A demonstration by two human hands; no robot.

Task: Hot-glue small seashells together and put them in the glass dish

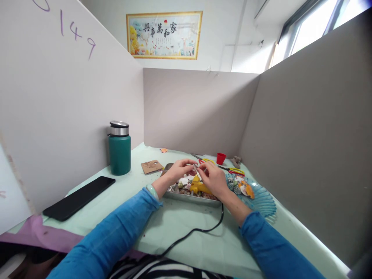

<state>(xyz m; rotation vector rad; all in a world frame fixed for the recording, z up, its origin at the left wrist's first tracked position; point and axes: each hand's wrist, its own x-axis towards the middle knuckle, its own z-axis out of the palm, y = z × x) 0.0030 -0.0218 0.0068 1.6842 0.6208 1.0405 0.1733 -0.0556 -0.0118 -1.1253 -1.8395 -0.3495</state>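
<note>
My left hand (181,170) and my right hand (213,177) meet fingertip to fingertip above a metal tray (192,197). Pinched between them is a small pale, shiny piece (195,167), perhaps a shell; it is too small to name surely. Fingers of both hands are closed on it. Inside the tray, a yellow glue gun (199,186) lies among shell-like bits, partly hidden by my right hand. A black cord (194,230) runs from the tray's right end toward me. To the right, a blue scalloped plate (267,199) bears several shells and orange pieces.
A green bottle (119,155) and a black phone-like slab (80,197) stand and lie at left. Behind the tray are a brown card (152,166), an orange piece (164,150), a red cup (221,158) and scissors with yellow-red handles (236,171). Grey partitions (197,112) enclose the table.
</note>
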